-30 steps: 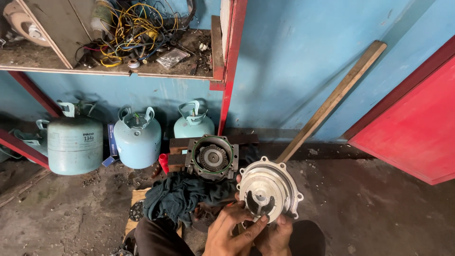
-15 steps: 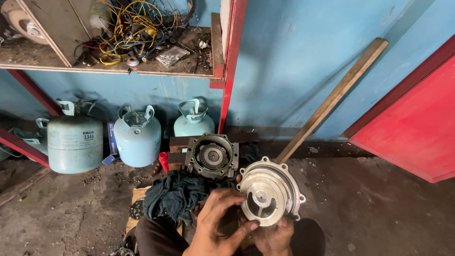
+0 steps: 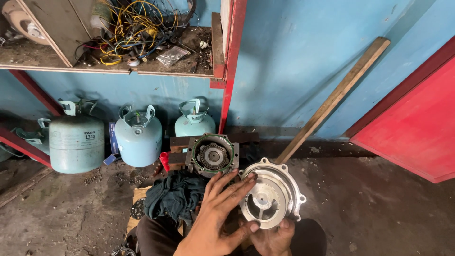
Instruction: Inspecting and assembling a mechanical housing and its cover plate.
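Head view. The cover (image 3: 271, 196), a round silver casting with bolt ears around its rim, is held low in the middle of the picture, its hollow inner face turned up toward the camera. The right hand (image 3: 272, 237) grips it from below at 6 o'clock, fingers closed on the lower rim. The left hand (image 3: 219, 215) comes in from 8 o'clock with fingers spread and straight; its fingertips (image 3: 246, 182) lie on the cover's left rim at about 10 o'clock and the thumb presses near 7 o'clock, so the hand is open and flat against the part, not clamped on it.

The relation that matters: the cover lies to the right of the left palm and directly above the right hand, and both hands touch it. Being round, it has no long axis; its face tilts slightly toward the person.

At 11 o'clock from the cover, just beside it, stands the motor (image 3: 212, 155), a square housing with a green-ringed round opening. A dark rag (image 3: 173, 194) lies at 9 o'clock, beneath the left wrist. Three pale cylinders (image 3: 138, 135) stand against the blue wall farther left. A plank (image 3: 334, 99) leans at 1 o'clock, and a shelf (image 3: 113, 71) of tangled wire hangs above.
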